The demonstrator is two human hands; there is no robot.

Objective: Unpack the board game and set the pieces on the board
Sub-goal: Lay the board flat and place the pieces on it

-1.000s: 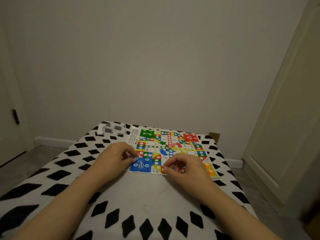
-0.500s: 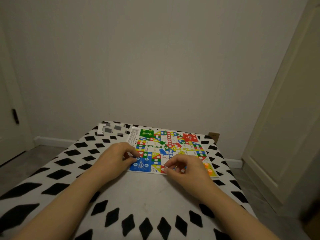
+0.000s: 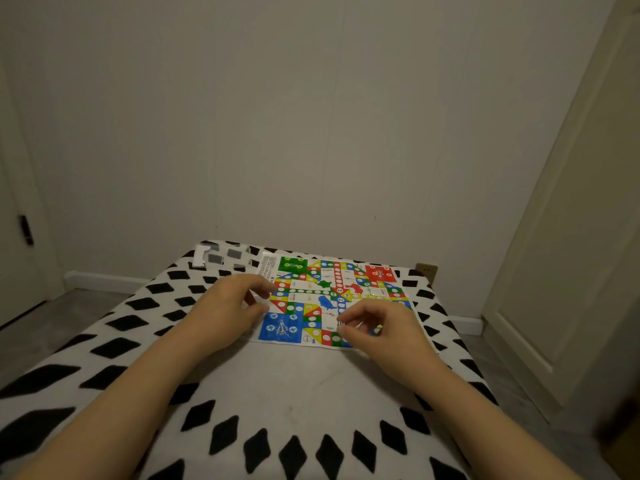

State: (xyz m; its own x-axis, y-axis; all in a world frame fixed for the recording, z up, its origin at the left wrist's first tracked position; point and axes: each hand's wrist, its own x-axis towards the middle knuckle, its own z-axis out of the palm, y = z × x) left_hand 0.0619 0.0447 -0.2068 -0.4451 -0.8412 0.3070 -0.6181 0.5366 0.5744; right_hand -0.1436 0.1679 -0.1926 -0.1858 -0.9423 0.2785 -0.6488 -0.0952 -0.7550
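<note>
Game board [image 3: 334,299] spread flat on the black-and-white patterned cover [image 3: 114,341], toward its far edge, just short of the wall [image 3: 311,116]. Green [image 3: 325,284], red [image 3: 356,289] and blue [image 3: 327,302] pieces clustered near the centre of the sheet, close together, none yet seen in the coloured home corners. Clear empty packaging [image 3: 221,256] set aside beyond the board's far left corner.

Little changed over the last second. Left hand [image 3: 230,310] resting at the board's left edge, fingers curled, thumb and forefinger drawn toward each other beside the blue corner; shifted only slightly along that edge, and anything held too small to tell. Right hand [image 3: 381,332] over the near right part of the board, fingers curled, fingertips [image 3: 341,322] pinching a small white dotted thing, apparently a die [image 3: 340,322], in much the same spot as a moment ago.

Judged from this: unpacking done, sorting barely begun. Likely next, setting the die down and moving the clustered pieces out to their matching corners. Thin sheet liable to slide or wrinkle on the soft cover, so a steadying left hand looks useful.
</note>
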